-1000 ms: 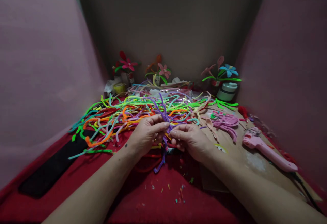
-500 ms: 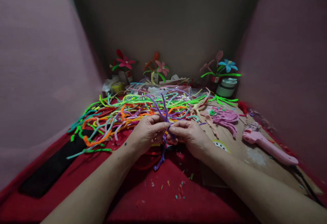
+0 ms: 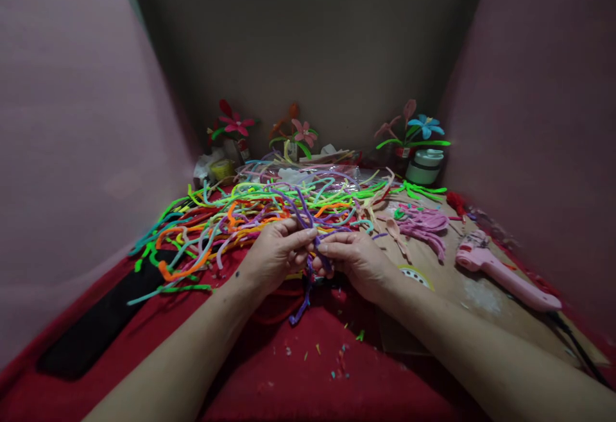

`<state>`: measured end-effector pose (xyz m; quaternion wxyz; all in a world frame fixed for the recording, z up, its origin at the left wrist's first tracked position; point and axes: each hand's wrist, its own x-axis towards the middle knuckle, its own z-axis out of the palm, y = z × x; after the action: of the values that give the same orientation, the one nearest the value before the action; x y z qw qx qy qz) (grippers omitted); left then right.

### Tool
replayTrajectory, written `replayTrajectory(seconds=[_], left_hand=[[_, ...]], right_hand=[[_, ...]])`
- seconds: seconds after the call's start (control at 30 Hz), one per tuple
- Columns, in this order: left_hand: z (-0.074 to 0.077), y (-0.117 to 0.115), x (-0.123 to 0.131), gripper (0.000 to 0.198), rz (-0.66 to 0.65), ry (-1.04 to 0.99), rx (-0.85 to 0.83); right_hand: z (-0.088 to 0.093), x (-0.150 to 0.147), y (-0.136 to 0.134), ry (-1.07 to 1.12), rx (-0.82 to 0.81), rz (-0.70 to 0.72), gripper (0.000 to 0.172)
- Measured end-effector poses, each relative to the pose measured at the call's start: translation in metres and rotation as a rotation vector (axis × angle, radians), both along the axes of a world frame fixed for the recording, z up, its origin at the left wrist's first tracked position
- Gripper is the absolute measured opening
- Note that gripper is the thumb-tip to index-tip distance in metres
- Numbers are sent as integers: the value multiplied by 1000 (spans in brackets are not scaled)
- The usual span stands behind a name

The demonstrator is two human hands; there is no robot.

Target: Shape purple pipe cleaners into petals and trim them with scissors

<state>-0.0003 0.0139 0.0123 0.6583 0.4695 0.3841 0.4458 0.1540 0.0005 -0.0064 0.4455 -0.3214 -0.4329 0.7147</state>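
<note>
Slender purple fuzzy craft stems are held above the red cloth-covered table, pinched between the fingers of the left hand and those of the right hand. If either pinch were slackened, the bundle could be splayed or dropped. From the hands, the purple tips toward eleven o'clock might be snagged by the tangled multicoloured pile of fuzzy stems just beyond. Near three o'clock, the pink plastic handheld tool with a dark cord could be knocked if the right arm were swung outward.
</note>
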Motion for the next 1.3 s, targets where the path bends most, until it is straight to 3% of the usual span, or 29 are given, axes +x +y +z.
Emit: replayTrajectory(seconds=[0.5,0.67,0.83,0.93,1.1,1.3], left_hand=[[-1,0,0,22,-14,211,120],[7,-6,3,27,85,380,202],[14,-12,5,12,92,336,325],[16,-11,5,13,119,325,324],[12,-8,4,16,28,347,267],[8,-6,2,19,40,353,342]], right_hand=[[-1,1,0,-5,7,-11,11],[2,1,2,-36,-20,-82,8],[5,3,4,-27,-60,-80,8],[5,5,4,13,-34,-43,8],[3,6,3,34,26,-30,8],[5,4,3,12,23,-11,11]])
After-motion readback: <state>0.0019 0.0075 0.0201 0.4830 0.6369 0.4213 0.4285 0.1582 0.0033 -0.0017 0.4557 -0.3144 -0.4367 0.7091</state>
